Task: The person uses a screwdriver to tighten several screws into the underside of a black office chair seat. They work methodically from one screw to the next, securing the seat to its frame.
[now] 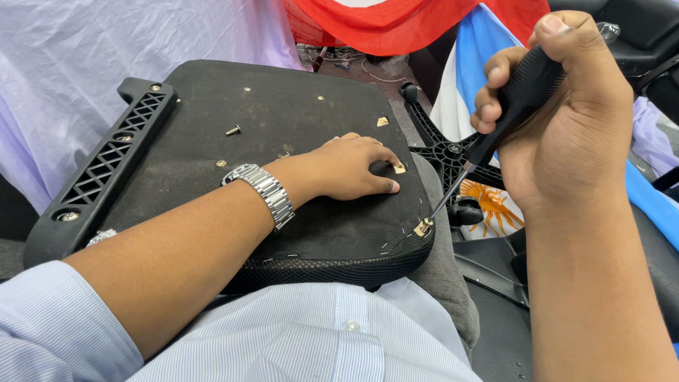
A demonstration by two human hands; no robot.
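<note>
Lilac sheet [85, 56] left, red cloth [396, 25] behind, cluttered floor [353, 64]

Right hand [566, 120] with screwdriver [495, 127] on seat [283, 120]

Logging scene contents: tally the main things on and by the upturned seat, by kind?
Hands: 2, left hand, right hand
Screwdriver: 1
Seat base: 1
Armrest bracket: 1
Loose bolt: 1
Wristwatch: 1
Total: 7

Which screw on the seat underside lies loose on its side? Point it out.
The loose screw lying near the black armrest bracket, beyond the left hand; the other fasteners sit flush in the fabric.
</note>
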